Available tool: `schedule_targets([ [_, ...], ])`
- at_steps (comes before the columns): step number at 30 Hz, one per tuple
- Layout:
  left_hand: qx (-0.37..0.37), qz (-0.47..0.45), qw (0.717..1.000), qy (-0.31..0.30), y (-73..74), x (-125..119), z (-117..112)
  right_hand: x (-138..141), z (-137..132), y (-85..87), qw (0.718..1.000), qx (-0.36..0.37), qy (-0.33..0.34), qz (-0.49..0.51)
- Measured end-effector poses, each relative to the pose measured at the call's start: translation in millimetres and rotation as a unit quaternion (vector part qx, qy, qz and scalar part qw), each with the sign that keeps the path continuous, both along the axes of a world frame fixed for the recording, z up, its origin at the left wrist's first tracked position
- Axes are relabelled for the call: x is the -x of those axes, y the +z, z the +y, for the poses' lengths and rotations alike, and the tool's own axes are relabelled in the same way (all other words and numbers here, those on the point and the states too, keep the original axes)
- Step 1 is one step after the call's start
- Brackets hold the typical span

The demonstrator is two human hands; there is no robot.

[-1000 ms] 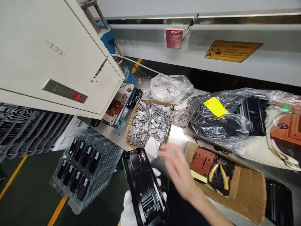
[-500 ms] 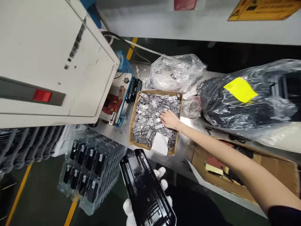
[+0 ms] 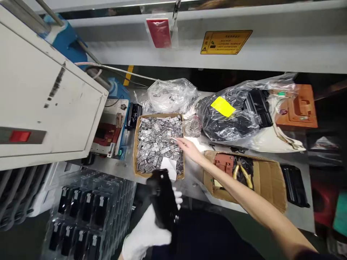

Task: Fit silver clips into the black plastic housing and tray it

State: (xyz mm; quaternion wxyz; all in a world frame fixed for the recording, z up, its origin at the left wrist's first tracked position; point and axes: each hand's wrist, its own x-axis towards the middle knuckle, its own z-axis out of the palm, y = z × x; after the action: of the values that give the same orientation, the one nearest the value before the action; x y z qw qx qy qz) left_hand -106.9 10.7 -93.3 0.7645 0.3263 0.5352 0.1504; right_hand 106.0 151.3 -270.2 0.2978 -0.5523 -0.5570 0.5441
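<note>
My left hand (image 3: 151, 227), in a white glove, is closed around a long black plastic housing (image 3: 165, 202), which is tilted and blurred by motion. My bare right hand (image 3: 188, 147) is over the right side of a cardboard box (image 3: 135, 159). Pinched at its fingertips is a small metal clip (image 3: 174, 139), too small to make out fully. Many similar grey metal clips (image 3: 151, 141) fill the box in a loose heap. A white paper piece (image 3: 169, 167) lies on top at the box's near edge.
A grey machine cabinet (image 3: 54, 86) stands at left, above stacked clear trays (image 3: 116, 206) of black parts. Plastic bags (image 3: 173, 95) lie behind the box. On the right are a bag of black parts (image 3: 227, 126) and a carton (image 3: 267, 180) with yellow-handled pliers (image 3: 245, 177).
My right hand has lifted from among the clips, now with one at its fingertips. My left hand has turned the black housing to a steeper angle. The view has shifted right.
</note>
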Motion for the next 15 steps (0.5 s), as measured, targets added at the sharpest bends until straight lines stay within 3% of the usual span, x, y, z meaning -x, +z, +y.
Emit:
schedule_targets([
  [4, -0.141, 0.139, 0.967, -0.158, 14.0, -38.3, 31.8, -58.9, -84.2, 32.6, 0.98, 0.115, -0.109, 0.117],
  [6, -0.242, 0.201, 0.922, -0.225, 18.5, -54.6, 41.5, -88.7, -128.5, 54.0, 0.965, 0.165, -0.149, 0.137],
  [8, -0.325, 0.257, 0.862, -0.292, 19.4, -66.7, 47.3, -113.0, -168.2, 81.1, 0.953, 0.167, -0.209, 0.144],
  [11, -0.405, 0.281, 0.789, -0.366, 14.0, -78.9, 52.7, -134.2, -210.1, 128.8, 0.956, 0.037, -0.278, 0.087],
  [15, -0.521, 0.247, 0.706, -0.411, 6.7, -93.0, 56.4, -141.0, -231.0, 177.1, 0.959, -0.166, -0.213, -0.088],
])
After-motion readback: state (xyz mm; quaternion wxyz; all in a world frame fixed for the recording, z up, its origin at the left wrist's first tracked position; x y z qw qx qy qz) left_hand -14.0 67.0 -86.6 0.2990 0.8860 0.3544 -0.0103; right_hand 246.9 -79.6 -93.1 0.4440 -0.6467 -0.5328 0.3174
